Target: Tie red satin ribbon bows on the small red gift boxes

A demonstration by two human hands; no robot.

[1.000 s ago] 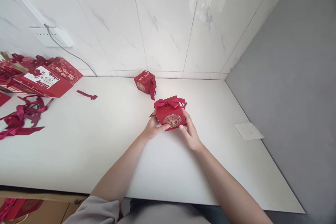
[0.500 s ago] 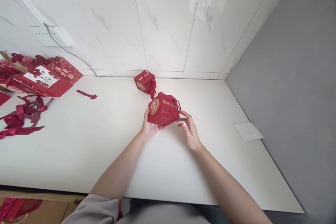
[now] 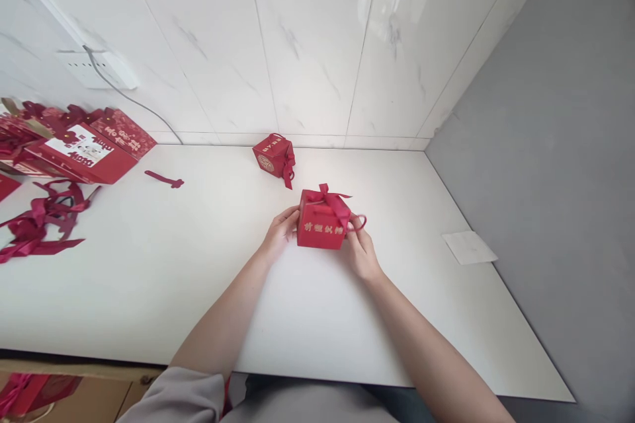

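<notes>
A small red gift box (image 3: 321, 225) with gold lettering and a red ribbon bow on top stands upright on the white table (image 3: 198, 264). My left hand (image 3: 280, 232) grips its left side, fingers curled against it. My right hand (image 3: 359, 251) holds its right side, close to a ribbon loop. A second, similar red gift box (image 3: 274, 155) lies tilted near the wall behind it.
At the far left lie a stack of flat red boxes (image 3: 74, 142), loose red ribbons (image 3: 40, 221) and a small red strip (image 3: 165, 178). A white paper slip (image 3: 469, 248) rests near the table's right edge. A wall socket with a cable (image 3: 99, 69) is upper left.
The box was tipped on its side in my left hand half a second ago; now it stands upright on the table, lettered face toward me, with both hands on its sides.
</notes>
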